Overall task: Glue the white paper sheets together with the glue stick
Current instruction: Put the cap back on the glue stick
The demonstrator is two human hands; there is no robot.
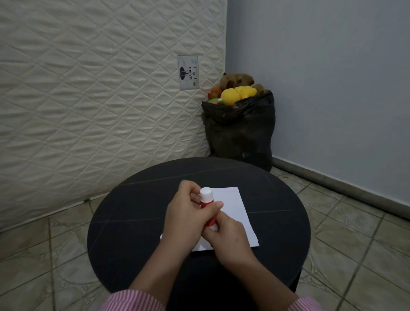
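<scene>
A red glue stick (pixel 206 199) with a white cap stands nearly upright above the round black table (pixel 130 222). My left hand (pixel 187 218) wraps around its red body, thumb across the front. My right hand (pixel 226 237) grips the stick's lower end from the right. White paper sheets (pixel 235 209) lie flat on the table under and to the right of both hands, partly hidden by them. A small white thing peeks out left of my left wrist; I cannot tell what it is.
A quilted mattress (pixel 83 91) leans upright against the wall behind the table. A black bag (pixel 241 132) full of plush toys stands in the corner beyond the table. Tiled floor surrounds the table.
</scene>
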